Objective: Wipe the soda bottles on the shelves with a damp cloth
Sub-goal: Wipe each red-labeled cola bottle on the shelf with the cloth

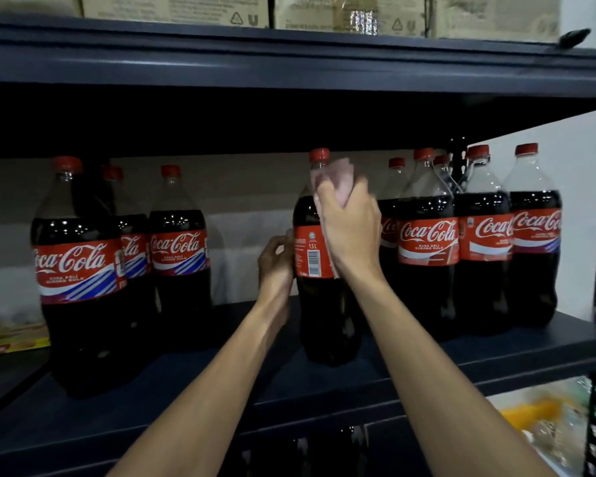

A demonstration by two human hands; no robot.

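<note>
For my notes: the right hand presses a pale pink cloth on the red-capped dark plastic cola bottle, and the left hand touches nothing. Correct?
Not the left hand: the head view shows it gripping the red-capped dark plastic cola bottle at its label. The right hand does press the pale pink cloth on it.
</note>
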